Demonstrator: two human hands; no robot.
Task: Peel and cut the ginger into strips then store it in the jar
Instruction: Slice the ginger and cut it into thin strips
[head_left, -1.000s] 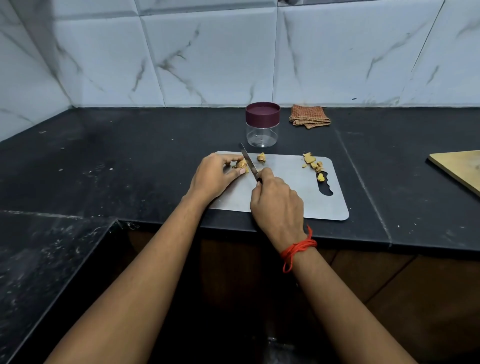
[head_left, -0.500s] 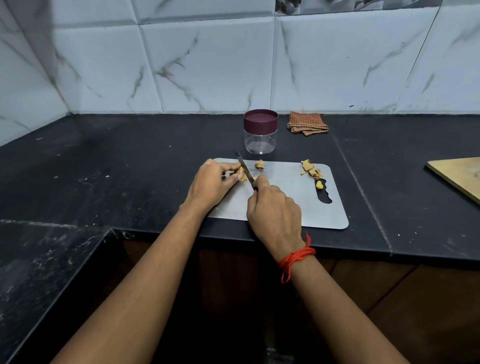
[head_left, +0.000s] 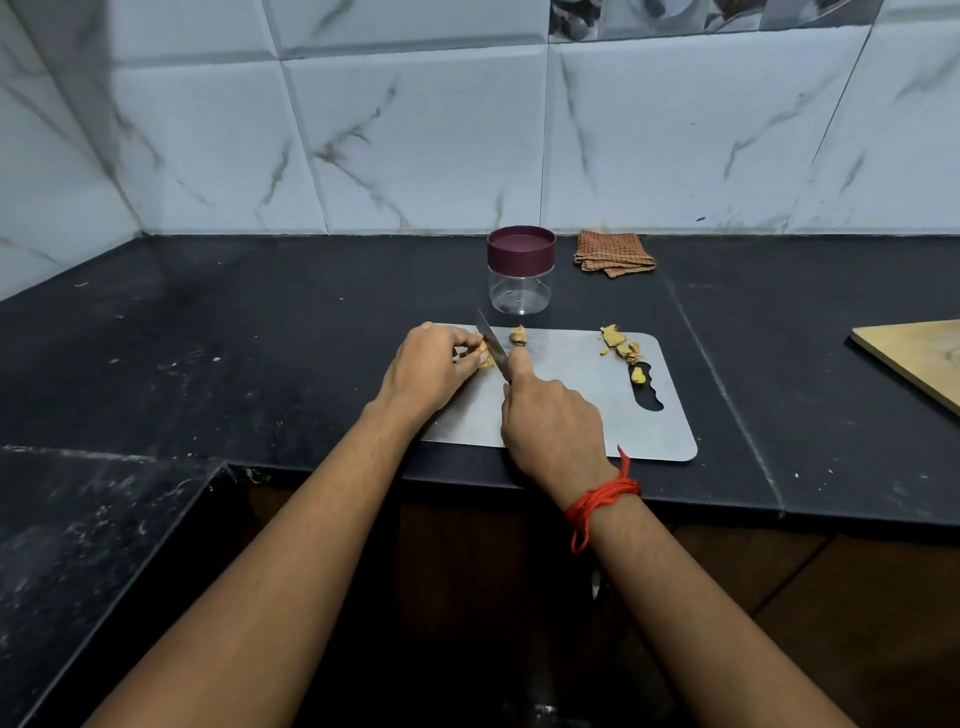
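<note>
Pinching a small ginger piece (head_left: 485, 359) btw thumb & fingertips, the left hand (head_left: 431, 369) sits at the left end of the grey cutting board (head_left: 571, 421). Its fingers are curled over the piece, which lies on the board. Just right of it is the knife (head_left: 491, 339), blade tilted, tip pointing away & left toward the wall, edge right at the ginger's side; actual contact can't be told. The right hand (head_left: 553, 421) grips the handle w/ fingers wrapped round it & index finger stretched fwd toward the blade; the handle itself is hidden under the hand. A red thread (head_left: 597, 496) is tied round that wrist. A second ginger chunk (head_left: 518, 336) lies at the board's far edge, just right of the blade. Behind the board, on the black surface (head_left: 234, 338), stands the clear jar (head_left: 520, 293), upright, maroon lid (head_left: 520, 248) on. Right of it, near the wall, lies a folded checked cloth (head_left: 613, 253). On the board's right end are peel scraps (head_left: 615, 340) & a yellow bit (head_left: 638, 375) by the handle cut-out. Far right, a wooden board (head_left: 919, 358) lies on the surface, well apart.
</note>
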